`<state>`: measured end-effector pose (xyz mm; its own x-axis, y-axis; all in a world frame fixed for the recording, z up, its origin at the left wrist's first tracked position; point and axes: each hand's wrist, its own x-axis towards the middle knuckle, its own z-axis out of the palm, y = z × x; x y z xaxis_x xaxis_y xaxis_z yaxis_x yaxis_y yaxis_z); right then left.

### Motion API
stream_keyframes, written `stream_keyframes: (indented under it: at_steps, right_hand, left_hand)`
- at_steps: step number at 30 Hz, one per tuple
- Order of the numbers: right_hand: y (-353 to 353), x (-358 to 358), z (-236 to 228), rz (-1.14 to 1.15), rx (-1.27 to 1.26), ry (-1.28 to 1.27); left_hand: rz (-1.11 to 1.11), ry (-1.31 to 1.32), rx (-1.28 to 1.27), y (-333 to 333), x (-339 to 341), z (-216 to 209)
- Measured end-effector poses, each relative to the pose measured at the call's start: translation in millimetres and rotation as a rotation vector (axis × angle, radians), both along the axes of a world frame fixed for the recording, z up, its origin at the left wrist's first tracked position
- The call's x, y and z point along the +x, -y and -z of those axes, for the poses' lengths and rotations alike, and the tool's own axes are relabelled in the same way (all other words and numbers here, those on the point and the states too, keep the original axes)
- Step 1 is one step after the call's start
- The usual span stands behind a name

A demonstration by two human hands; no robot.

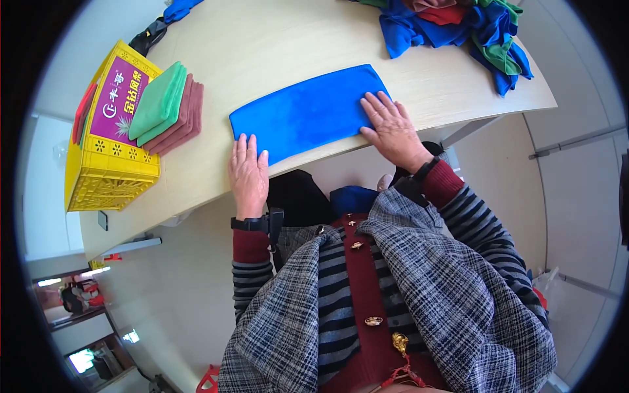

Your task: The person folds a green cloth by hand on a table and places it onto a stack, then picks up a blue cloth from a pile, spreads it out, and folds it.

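Observation:
A blue cloth (308,112), folded into a long rectangle, lies flat near the front edge of the table. My left hand (249,171) rests at its left end, fingertips on the near left corner and the fingers stretched out. At the right end, my right hand (393,130) lies flat on the cloth with its fingers extended and the thumb apart. Neither hand grips anything. To the left sits a stack of folded cloths, with green ones (158,105) on top of brownish-red ones (180,124).
A yellow plastic crate (114,171) with a purple label stands at the table's left, beside the folded stack. Loose blue, green and red cloths (452,33) are heaped at the far right. A dark flat object (103,221) lies by the left edge of the pale table (275,39).

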<state>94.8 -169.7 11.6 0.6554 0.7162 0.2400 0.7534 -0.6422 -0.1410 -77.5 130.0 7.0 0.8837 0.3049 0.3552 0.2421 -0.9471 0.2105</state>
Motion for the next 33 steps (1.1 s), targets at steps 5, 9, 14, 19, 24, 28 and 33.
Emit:
stream_keyframes:
  at_steps: [5, 9, 14, 19, 24, 28, 33]
  right_hand:
    - [9.6, 23.7, -15.4, 0.140, -0.053, -0.024]
    - [-19.8, 39.6, -18.2, 0.117, -0.034, -0.036]
    - [-35.5, 52.8, -6.4, 0.120, -0.048, -0.078]
    - [-33.7, 52.4, -8.1, 0.140, -0.056, -0.056]
    - [-67.1, 10.0, -16.7, 0.039, -0.020, 0.099]
    - [-94.1, -15.2, -11.2, -0.035, 0.012, 0.046]
    - [-110.2, -28.2, -4.5, -0.064, 0.031, 0.031]
  left_hand:
    - [-0.190, -0.022, -0.045, -6.2, 15.3, -14.3]
    - [-0.353, -0.019, -0.132, -16.4, 29.4, -15.2]
    - [-0.420, -0.101, -0.315, -31.0, 42.2, -13.5]
    - [-0.402, -0.265, -0.513, -44.4, 47.6, -18.3]
    - [-0.209, 0.049, -1.063, -58.8, 40.7, -0.8]
    - [-0.098, 0.089, -1.572, -59.3, 36.7, -16.2]
    - [-0.089, 0.177, -1.788, -66.1, 21.1, -30.9]
